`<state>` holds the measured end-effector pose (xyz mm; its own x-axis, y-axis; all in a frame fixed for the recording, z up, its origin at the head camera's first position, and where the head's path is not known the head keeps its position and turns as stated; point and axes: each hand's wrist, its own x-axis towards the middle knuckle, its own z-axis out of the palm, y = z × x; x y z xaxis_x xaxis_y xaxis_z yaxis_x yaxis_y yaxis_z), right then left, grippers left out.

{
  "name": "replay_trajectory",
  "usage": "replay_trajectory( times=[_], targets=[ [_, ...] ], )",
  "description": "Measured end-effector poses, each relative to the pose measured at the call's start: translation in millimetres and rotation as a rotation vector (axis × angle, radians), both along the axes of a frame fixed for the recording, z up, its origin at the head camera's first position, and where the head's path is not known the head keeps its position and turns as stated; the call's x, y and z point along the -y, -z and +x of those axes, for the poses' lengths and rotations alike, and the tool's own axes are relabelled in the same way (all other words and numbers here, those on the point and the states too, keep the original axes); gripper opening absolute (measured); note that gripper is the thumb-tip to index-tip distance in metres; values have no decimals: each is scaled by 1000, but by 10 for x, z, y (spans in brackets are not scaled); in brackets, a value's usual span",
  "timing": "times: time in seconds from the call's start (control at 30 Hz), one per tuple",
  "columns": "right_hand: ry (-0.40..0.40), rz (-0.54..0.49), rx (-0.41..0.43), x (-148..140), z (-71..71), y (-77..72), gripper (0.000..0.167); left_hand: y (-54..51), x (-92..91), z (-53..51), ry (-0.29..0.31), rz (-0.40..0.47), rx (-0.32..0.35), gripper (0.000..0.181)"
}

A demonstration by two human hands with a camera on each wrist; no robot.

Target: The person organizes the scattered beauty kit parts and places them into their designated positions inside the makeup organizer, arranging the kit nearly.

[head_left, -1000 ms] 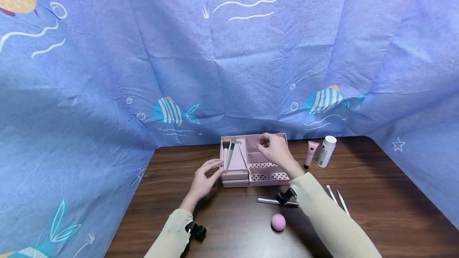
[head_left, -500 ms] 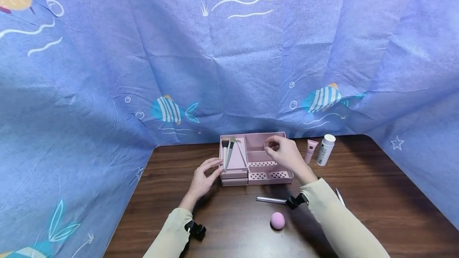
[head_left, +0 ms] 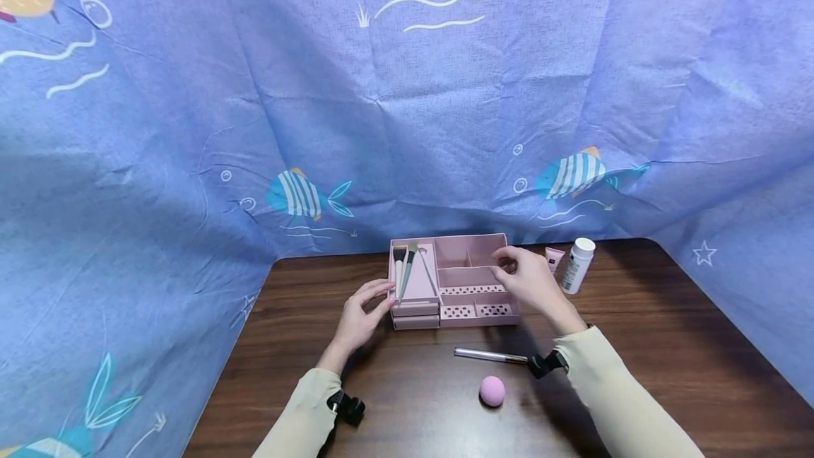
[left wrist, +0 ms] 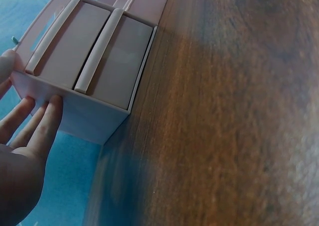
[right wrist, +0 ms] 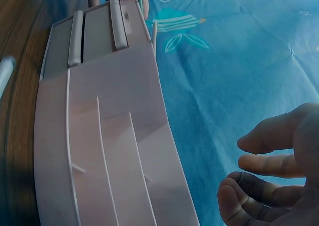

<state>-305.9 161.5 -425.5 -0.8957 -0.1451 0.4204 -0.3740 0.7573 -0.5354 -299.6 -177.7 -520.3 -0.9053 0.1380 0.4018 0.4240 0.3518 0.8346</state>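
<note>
Wood tabletop (head_left: 413, 408), blue curtain (head_left: 420, 112), left hand (head_left: 360, 316) spread against organizer (head_left: 467, 277), right hand (head_left: 533, 281) loosely curled

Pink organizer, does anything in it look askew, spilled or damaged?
Slightly: the thin stick in the left tray slants toward its near right corner, out of line with the brushes. No spill or damage shows.

No legible text. White bottle (head_left: 577, 267) near the worktop's (head_left: 661, 352) far edge, toward its right corner: dark print, too small to read. Pink tube (head_left: 555, 257) beside it: dark mark, likewise unreadable.
</note>
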Motion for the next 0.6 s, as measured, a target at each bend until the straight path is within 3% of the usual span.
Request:
replay_trajectory(
  times=[0.5,0.6],
  targets=[
    [39,22,-2,-397,104,149,18,16,-11,-10,14,23,-6,28],
    [47,18,7,-460,117,180,19,-116,-37,73,14,15,-1,28]
  ],
)
